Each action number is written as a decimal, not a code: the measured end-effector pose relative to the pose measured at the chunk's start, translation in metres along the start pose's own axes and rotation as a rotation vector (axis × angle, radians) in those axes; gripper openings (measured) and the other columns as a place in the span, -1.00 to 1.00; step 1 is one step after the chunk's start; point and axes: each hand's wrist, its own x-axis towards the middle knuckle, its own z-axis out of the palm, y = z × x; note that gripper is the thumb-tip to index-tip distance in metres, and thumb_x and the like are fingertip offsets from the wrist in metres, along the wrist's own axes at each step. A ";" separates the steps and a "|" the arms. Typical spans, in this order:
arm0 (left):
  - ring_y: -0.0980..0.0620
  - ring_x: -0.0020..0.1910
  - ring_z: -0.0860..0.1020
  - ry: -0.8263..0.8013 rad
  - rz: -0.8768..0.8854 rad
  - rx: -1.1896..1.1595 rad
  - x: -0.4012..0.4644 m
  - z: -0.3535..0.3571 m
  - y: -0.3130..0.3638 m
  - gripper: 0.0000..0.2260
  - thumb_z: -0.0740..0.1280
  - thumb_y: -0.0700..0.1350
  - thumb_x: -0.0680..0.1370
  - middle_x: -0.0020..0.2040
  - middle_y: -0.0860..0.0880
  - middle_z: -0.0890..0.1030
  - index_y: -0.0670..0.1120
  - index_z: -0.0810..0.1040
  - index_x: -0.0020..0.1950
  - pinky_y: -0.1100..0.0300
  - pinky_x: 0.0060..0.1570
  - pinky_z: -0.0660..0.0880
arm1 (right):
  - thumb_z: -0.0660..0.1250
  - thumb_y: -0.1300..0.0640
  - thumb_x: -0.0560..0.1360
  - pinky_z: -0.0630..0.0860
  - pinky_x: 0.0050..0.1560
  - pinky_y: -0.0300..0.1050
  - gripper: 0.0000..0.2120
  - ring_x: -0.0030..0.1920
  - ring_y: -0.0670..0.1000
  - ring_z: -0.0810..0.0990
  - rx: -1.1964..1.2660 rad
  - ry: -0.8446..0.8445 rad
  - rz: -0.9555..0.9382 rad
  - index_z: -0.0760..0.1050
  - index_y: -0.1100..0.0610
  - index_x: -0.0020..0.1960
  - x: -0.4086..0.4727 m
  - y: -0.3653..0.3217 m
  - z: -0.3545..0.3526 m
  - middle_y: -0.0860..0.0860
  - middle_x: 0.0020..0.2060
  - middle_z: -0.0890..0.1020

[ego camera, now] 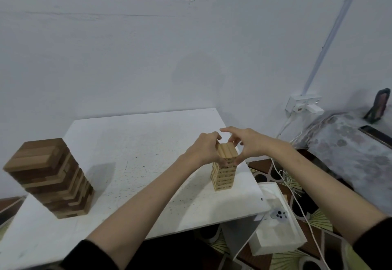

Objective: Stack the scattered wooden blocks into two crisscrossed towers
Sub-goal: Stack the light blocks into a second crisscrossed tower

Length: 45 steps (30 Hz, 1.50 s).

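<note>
- On the table, your two towers stand well apart: the dark tower toward its left edge, the pale tower near its right edge.
- Your left hand wraps the pale tower's top from the left, fingers curled round the upper blocks.
- Your right hand meets it from the right; thumb low against the tower's side, fingers arched over the top layer, touching it.
- Top blocks of the pale tower lie side by side, squarely over the layers beneath.
- Right of the table, a white box sits on the patterned floor, with a white cable running over it.
- Beyond the table's right edge, a wall socket carries a plug.
</note>
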 end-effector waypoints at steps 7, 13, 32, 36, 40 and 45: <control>-0.02 0.20 0.47 -0.006 -0.018 -0.049 -0.001 0.001 -0.002 -0.23 0.57 -0.10 0.30 0.23 -0.08 0.51 -0.14 0.25 0.40 0.12 0.10 0.47 | 0.62 0.14 0.23 0.40 0.23 -0.15 0.01 0.19 -0.06 0.46 0.047 0.003 -0.018 0.10 -0.06 0.50 0.002 0.001 0.002 -0.05 0.11 0.52; -0.03 0.21 0.47 -0.004 -0.020 -0.082 -0.003 0.002 -0.001 -0.16 0.58 -0.11 0.30 0.25 -0.09 0.50 -0.14 0.18 0.44 0.19 0.03 0.42 | 0.62 0.11 0.23 0.36 0.21 -0.19 0.01 0.19 -0.09 0.45 0.069 -0.007 -0.016 0.10 -0.05 0.50 0.002 0.000 0.002 -0.06 0.11 0.53; -0.35 0.46 0.11 -0.298 -0.504 -1.100 -0.006 -0.044 0.003 -0.11 -0.15 0.42 0.50 0.45 -0.45 0.04 -0.26 -0.27 0.51 -0.16 0.42 0.03 | 0.00 -0.48 0.38 0.30 0.31 0.11 0.03 0.40 0.31 0.31 1.001 -0.037 0.428 -0.11 0.27 0.53 -0.025 -0.019 -0.022 0.41 0.38 0.28; -0.35 0.47 0.07 -0.310 -0.498 -1.130 -0.004 -0.040 0.006 -0.13 -0.20 0.42 0.50 0.45 -0.46 0.04 -0.22 -0.31 0.50 -0.18 0.43 -0.05 | -0.08 -0.49 0.41 0.18 0.41 0.18 0.02 0.43 0.33 0.24 1.011 -0.046 0.462 -0.17 0.28 0.53 -0.023 -0.029 -0.020 0.42 0.41 0.22; -0.34 0.45 0.14 -0.300 -0.474 -1.136 -0.003 -0.037 0.007 -0.15 -0.18 0.40 0.51 0.43 -0.47 0.10 -0.21 -0.32 0.50 -0.19 0.43 -0.07 | -0.10 -0.47 0.43 0.13 0.42 0.22 0.00 0.39 0.32 0.32 1.028 -0.056 0.455 -0.18 0.28 0.53 -0.021 -0.033 -0.019 0.43 0.37 0.28; -0.34 0.44 0.17 -0.260 -0.487 -1.149 -0.001 -0.034 0.006 -0.18 -0.15 0.38 0.53 0.44 -0.46 0.07 -0.21 -0.30 0.51 -0.19 0.43 -0.05 | -0.09 -0.47 0.43 0.16 0.40 0.24 0.00 0.38 0.32 0.33 1.025 -0.029 0.460 -0.15 0.27 0.53 -0.021 -0.032 -0.019 0.42 0.37 0.29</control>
